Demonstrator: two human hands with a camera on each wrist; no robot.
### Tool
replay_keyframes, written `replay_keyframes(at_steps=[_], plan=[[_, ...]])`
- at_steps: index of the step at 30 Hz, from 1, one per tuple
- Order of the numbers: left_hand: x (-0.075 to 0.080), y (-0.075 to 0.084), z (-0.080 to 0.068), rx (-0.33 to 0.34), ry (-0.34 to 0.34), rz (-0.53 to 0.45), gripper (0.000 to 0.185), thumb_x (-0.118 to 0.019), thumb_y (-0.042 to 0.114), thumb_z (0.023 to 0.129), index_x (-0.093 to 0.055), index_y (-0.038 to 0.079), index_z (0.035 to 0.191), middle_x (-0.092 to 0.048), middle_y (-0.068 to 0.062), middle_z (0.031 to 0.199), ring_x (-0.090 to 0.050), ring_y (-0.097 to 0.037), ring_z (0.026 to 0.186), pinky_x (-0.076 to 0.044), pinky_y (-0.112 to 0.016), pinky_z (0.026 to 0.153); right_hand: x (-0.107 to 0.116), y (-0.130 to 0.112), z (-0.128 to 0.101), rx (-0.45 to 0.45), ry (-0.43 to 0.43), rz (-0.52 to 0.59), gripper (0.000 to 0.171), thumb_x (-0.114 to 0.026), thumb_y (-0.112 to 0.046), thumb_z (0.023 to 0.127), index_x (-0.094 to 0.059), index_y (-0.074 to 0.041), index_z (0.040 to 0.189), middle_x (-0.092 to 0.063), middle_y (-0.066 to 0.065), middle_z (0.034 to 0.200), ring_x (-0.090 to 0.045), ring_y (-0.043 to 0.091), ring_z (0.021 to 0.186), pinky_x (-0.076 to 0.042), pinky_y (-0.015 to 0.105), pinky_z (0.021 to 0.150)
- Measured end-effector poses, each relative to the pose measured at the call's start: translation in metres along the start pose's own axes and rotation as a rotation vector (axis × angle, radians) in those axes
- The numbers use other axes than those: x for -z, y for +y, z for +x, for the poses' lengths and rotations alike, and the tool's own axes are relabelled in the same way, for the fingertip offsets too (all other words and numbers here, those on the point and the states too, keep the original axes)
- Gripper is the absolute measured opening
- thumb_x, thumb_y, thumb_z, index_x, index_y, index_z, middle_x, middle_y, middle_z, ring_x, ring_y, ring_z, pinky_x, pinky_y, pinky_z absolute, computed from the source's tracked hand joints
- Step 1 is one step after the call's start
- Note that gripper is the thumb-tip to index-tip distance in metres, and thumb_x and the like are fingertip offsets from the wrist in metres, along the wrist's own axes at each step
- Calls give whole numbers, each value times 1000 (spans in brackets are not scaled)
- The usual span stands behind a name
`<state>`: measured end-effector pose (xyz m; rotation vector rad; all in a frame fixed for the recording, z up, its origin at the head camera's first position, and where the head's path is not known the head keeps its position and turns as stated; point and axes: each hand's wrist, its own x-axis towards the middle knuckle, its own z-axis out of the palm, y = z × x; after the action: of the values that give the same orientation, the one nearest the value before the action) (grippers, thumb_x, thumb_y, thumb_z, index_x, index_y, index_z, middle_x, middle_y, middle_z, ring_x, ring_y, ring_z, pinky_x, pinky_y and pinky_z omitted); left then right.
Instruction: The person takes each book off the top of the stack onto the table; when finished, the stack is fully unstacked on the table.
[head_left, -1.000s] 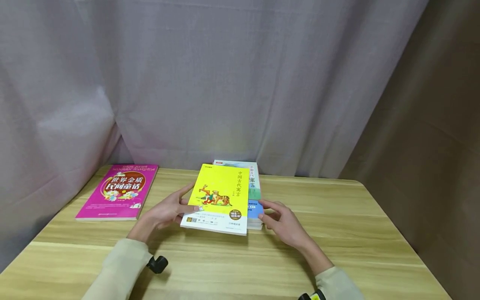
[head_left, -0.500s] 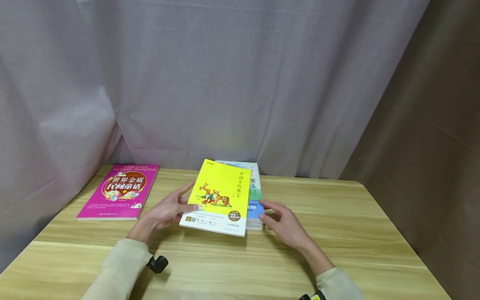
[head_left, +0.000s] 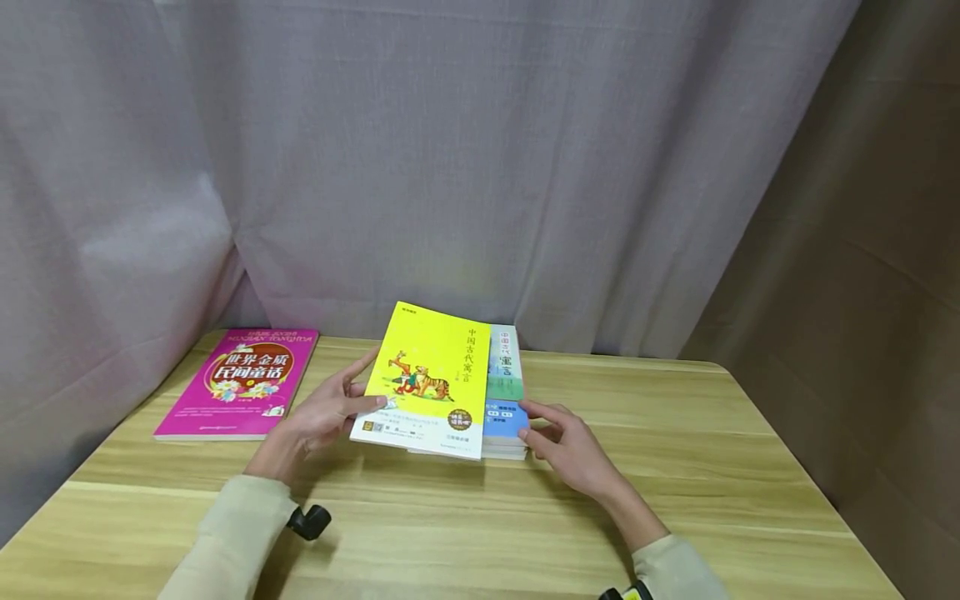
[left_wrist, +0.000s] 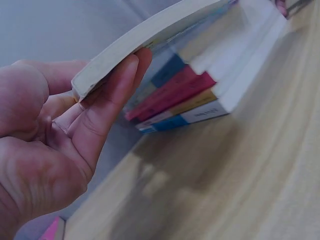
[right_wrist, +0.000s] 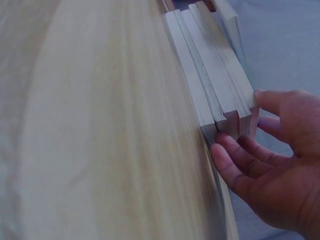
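Centrally in the head view, a yellow book (head_left: 425, 382) is held raised and tilted above a stack of books (head_left: 506, 417), its left edge lifted higher than its right. It is gripped at its lower left corner by the left hand (head_left: 324, 417): the thumb is laid on the cover, and in the left wrist view the fingers (left_wrist: 107, 107) are seen curled under the book's (left_wrist: 150, 35) underside, so the corner is pinched between thumb and fingers. Below and to the right of that hand in the same view, the spines of the stack (left_wrist: 187, 100) are shown in blue, red and yellow bands, resting on the wooden table (left_wrist: 240, 180).

At the right of the stack, the right hand (head_left: 572, 450) is laid against the books' fore-edges. In the right wrist view its fingers (right_wrist: 240, 160) are only slightly bent, their tips touching the page edges of the stack (right_wrist: 215, 95) at the near corner, with the thumb set at the top edge; nothing is clasped by it.

Toward the left of the head view, a pink book (head_left: 242, 383) is lying flat on the table (head_left: 675, 467), well apart from the stack. A grey curtain (head_left: 450, 167) is hung behind the table across the upper frame.
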<state>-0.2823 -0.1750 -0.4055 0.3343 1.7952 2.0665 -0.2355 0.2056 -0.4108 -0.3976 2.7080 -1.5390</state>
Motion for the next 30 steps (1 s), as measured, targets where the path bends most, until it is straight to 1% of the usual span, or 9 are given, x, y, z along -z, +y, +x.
replay_keyframes(at_steps=[4,7,11,12,18,20,25,27,30], plan=[[9,10,-6,-51,-4,-19,93,-56,-4,105,0,28,172,-74,-15,130,-79,-22,97,-66,-38,82,1,0,0,3,-1,0,50,-70,-17,102,-59,-3,149,-60,23,142,-72,25,103,-61,29,74],[18,18,-12,-92,14,-9,92,-57,-3,105,-1,28,172,-80,-3,118,-77,-12,83,-60,-22,64,1,1,1,7,0,2,50,-70,-16,102,-58,-2,149,-60,23,142,-72,25,102,-60,29,75],[28,27,-20,-117,60,8,92,-59,-2,105,-4,29,172,-81,4,109,-75,-8,77,-51,-17,53,2,2,1,12,3,4,50,-71,-15,102,-59,-2,149,-61,23,140,-73,24,101,-60,28,75],[30,29,-22,-121,61,-6,92,-59,-2,105,-3,29,172,-81,4,111,-77,-11,84,-56,-19,59,2,2,1,12,4,3,50,-71,-15,102,-59,-2,149,-61,23,140,-73,23,101,-60,28,75],[46,38,-37,-118,77,-19,93,-60,-2,105,-3,30,172,-80,2,113,-78,-14,91,-62,-22,68,0,3,0,12,0,3,50,-70,-15,102,-58,-2,149,-61,23,141,-73,24,102,-61,28,75],[52,41,-43,-113,75,-2,94,-59,-2,105,-2,30,172,-81,2,112,-78,-13,89,-59,-20,64,0,2,0,10,0,0,50,-70,-15,102,-59,-2,149,-61,23,141,-73,24,102,-61,28,75],[66,44,-55,-99,65,16,96,-58,-5,104,4,25,171,-80,2,112,-78,-15,93,-63,-24,72,0,1,0,7,1,-7,50,-70,-15,102,-59,-3,149,-61,23,141,-73,24,101,-60,28,74],[72,44,-58,-93,53,7,97,-58,-6,104,6,23,171,-79,1,115,-79,-18,97,-65,-31,80,1,1,0,7,1,-7,50,-70,-15,102,-59,-3,149,-61,23,141,-73,24,101,-60,28,74],[78,41,-62,-79,48,23,97,-59,-5,104,7,21,171,-78,1,116,-79,-20,96,-66,-36,78,2,1,-1,6,-1,-7,50,-70,-16,102,-58,-2,150,-60,23,142,-72,24,101,-60,28,74]])
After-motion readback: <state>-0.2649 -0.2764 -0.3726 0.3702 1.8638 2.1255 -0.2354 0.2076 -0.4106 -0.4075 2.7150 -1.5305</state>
